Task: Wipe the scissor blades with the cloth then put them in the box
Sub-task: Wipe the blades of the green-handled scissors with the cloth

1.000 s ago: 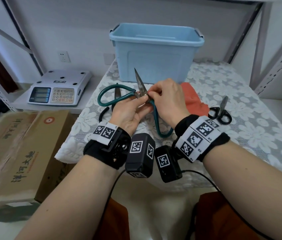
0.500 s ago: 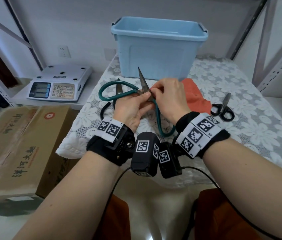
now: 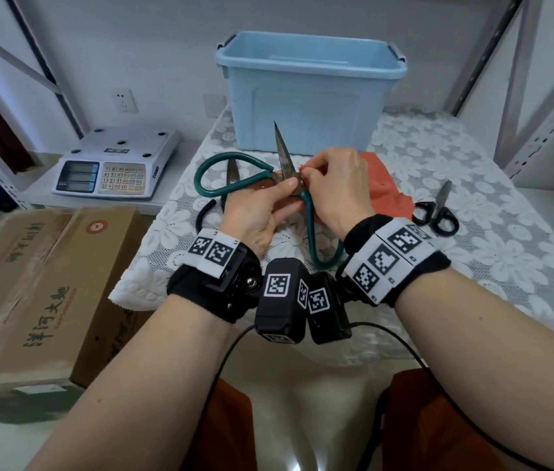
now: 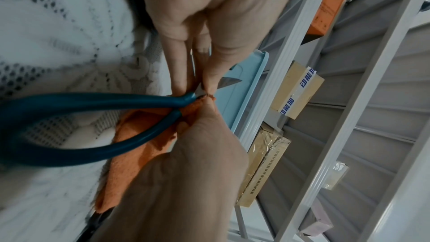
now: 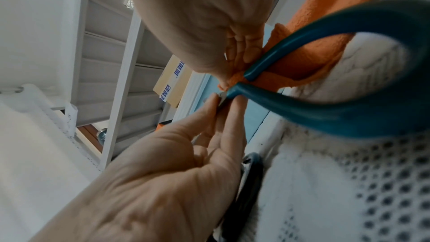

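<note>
Large green-handled scissors are held above the table, their blades together and pointing up. My left hand pinches them at the pivot between thumb and fingers. My right hand pinches a fold of the orange cloth round the base of the blades. In the left wrist view the left fingers meet the green handle and the cloth. In the right wrist view the right fingers press the cloth against the scissors. The open light-blue box stands behind them.
Small black-handled scissors lie to the right on the lace tablecloth. Another pair with a dark handle lies behind my left hand. To the left are a weighing scale and a cardboard box. Metal shelf posts flank the table.
Both hands keep their hold at the base of the blades. The hands and scissors have hardly moved; the view has shifted slightly.
</note>
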